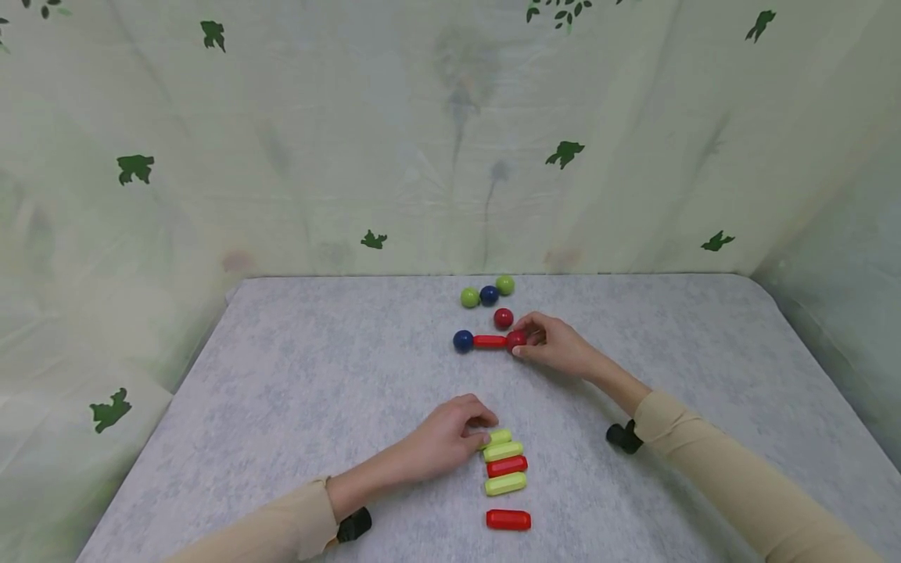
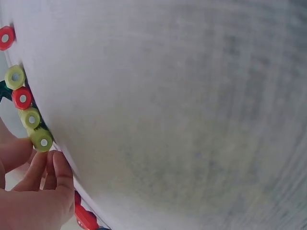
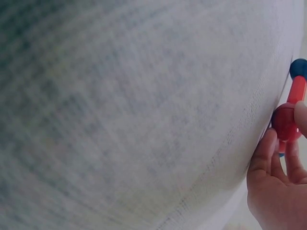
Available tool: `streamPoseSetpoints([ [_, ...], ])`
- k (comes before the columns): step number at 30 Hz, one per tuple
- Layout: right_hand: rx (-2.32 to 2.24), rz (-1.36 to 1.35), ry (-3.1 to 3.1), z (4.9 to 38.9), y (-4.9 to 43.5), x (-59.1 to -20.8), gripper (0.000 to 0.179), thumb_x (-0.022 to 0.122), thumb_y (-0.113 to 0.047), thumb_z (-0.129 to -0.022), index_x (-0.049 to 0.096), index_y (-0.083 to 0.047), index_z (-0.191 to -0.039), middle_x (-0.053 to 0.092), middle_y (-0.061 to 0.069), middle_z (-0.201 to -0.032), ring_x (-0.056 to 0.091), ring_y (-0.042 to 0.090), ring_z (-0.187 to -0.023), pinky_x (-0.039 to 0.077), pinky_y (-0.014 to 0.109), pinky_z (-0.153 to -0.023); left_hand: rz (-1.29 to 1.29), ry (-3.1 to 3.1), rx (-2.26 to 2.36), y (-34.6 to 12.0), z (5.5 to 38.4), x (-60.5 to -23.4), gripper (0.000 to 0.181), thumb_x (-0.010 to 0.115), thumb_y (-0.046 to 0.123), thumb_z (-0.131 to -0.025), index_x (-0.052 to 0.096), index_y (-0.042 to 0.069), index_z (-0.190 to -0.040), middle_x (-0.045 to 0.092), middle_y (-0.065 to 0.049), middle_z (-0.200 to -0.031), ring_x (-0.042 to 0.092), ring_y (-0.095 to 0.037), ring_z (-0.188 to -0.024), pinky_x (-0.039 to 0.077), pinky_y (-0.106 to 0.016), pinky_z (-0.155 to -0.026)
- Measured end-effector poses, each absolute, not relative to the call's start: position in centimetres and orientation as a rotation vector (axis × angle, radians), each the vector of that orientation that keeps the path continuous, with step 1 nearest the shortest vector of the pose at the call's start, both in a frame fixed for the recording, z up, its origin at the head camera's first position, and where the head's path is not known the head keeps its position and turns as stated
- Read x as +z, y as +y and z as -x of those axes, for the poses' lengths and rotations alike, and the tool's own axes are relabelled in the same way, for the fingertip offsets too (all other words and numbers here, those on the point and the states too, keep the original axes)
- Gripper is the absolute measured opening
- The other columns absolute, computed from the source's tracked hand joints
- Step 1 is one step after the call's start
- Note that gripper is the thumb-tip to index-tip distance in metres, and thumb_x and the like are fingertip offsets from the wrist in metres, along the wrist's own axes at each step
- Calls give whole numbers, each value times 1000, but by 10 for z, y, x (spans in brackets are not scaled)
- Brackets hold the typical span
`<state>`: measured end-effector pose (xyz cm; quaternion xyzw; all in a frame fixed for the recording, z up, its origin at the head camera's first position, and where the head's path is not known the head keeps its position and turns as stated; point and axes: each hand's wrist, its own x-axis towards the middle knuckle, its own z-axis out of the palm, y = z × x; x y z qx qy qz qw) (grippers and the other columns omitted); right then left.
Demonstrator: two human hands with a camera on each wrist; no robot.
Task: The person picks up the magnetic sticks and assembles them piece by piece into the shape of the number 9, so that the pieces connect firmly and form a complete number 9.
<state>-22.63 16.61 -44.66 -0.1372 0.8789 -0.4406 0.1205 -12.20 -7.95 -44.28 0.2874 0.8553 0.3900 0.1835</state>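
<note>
Right hand [image 1: 556, 346] grips a red ball [image 1: 517, 339] at one end of a red bar [image 1: 489, 342]; a dark blue ball [image 1: 463, 341] meets the other. Left hand [image 1: 445, 440] pinches the farthest rod [image 1: 501, 435] in a row of four [image 1: 505, 484] (three yellow-green, one red). A separate red rod [image 1: 508, 520] lies nearest. Four loose balls [image 1: 489, 295] lie beyond the bar.

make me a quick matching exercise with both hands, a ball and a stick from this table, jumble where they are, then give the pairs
Column one
1. left hand
2. right hand
3. nearer blue ball
4. nearest red stick

Column two
A. lying on its own, closest to the person
B. fingers on a red ball
C. fingers on a yellow-green stick
D. at the end of a connecting red stick

Pairs: 1-C, 2-B, 3-D, 4-A
</note>
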Motion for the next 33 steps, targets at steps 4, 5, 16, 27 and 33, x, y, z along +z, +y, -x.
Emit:
streamPoseSetpoints([
  [4, -1286, 405, 2571, 227, 166, -447, 33, 73, -18, -90, 60, -9, -119, 62, 6, -110, 58, 22, -95, 49, 36, -83, -817, 2415, 1109, -80, 124, -445, 22, 68, 11, -92, 70, 9, -113, 62, 6, -103, 57, -9, -96, 48, -26, -85],
  [5, -1286, 406, 2570, 227, 166, -447, 33, 73, -18, -90, 60, -9, -119, 62, 6, -110, 58, 22, -95, 49, 36, -83, -817, 2420, 1105, -80, 124, -446, 21, 69, 11, -91, 70, 9, -113, 62, 7, -102, 57, -9, -96, 48, -26, -84],
  [16, -1280, 404, 2566, 226, 166, -445, 34, 74, -18, -90, 60, -9, -119, 62, 6, -108, 57, 22, -93, 49, 35, -82, -904, 2534, 946, -76, 121, -442, 18, 71, 12, -90, 72, 8, -107, 57, 7, -96, 52, -8, -89, 47, -23, -78],
  [27, -1271, 383, 2573, 225, 166, -446, 34, 74, -18, -90, 59, -9, -119, 62, 6, -108, 58, 22, -93, 49, 35, -81, -704, 2465, 1121, -80, 130, -445, 16, 63, 13, -96, 66, 14, -112, 59, 9, -98, 53, -12, -87, 46, -28, -78],
  [33, -1267, 384, 2570, 226, 165, -446, 34, 74, -19, -90, 59, -9, -119, 62, 6, -109, 58, 22, -95, 49, 36, -83, -513, 2415, 1312, -84, 145, -446, 17, 61, 11, -97, 65, 9, -114, 62, 2, -98, 56, -15, -87, 48, -31, -77],
])
